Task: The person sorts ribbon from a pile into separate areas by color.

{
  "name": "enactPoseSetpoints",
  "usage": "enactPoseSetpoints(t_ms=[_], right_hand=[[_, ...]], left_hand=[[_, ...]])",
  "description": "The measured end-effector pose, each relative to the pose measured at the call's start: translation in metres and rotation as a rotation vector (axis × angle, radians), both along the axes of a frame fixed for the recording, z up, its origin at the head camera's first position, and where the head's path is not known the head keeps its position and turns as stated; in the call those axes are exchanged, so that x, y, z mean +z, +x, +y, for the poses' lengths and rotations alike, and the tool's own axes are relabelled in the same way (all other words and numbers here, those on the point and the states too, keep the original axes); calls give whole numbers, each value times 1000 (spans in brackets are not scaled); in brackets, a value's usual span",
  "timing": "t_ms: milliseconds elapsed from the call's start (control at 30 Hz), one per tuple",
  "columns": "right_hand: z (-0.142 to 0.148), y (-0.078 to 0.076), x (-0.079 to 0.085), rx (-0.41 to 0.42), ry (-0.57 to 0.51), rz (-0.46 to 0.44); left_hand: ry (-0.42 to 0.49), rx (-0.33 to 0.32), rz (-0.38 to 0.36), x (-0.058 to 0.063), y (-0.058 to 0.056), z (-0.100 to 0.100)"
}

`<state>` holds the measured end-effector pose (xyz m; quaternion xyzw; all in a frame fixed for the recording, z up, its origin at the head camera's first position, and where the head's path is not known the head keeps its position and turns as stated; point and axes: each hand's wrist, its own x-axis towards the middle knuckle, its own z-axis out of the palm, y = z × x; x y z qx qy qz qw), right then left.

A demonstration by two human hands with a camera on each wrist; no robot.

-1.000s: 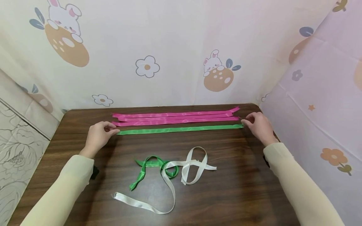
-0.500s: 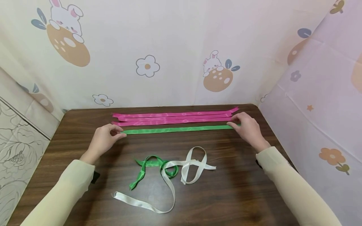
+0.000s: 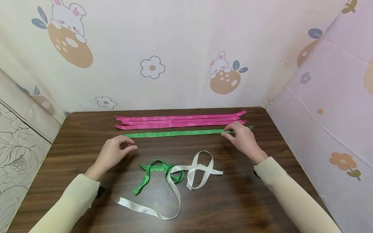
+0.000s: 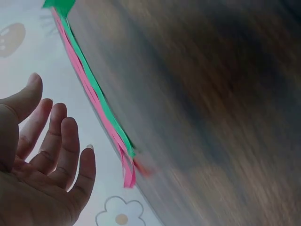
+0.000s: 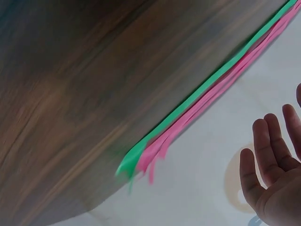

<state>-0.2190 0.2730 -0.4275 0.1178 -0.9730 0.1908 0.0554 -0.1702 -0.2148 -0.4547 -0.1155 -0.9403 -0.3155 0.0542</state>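
Note:
A straight green ribbon (image 3: 175, 133) lies across the table in the head view, just in front of pink ribbons (image 3: 163, 126) laid side by side. My left hand (image 3: 112, 153) hovers near its left end, fingers relaxed and holding nothing. The right hand (image 3: 244, 139) is above the ribbon's right part and hides some of it; the frayed end shows beyond the fingers. In the right wrist view the right hand (image 5: 277, 179) is bare of any ribbon. The left wrist view likewise has the left hand (image 4: 51, 160) with loosely bent fingers and nothing in them.
Nearer on the wooden table (image 3: 227, 207) are a loosely curled green ribbon (image 3: 144, 182) and a white ribbon (image 3: 137, 208) that crosses over it and loops to the right. A printed curtain (image 3: 186, 38) stands behind the table's back edge, and more cloth hangs on the right.
Both hands have left the ends of the straight green ribbon and moved inward and toward the near side. The ribbon stays stretched out in place.

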Motion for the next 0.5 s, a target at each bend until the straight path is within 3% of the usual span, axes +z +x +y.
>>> enactPoseSetpoints(t_ms=[500], right_hand=[[-58, 14, -4, 128, -74, 10]], left_hand=[[-1, -57, 32, -3, 18, 24]])
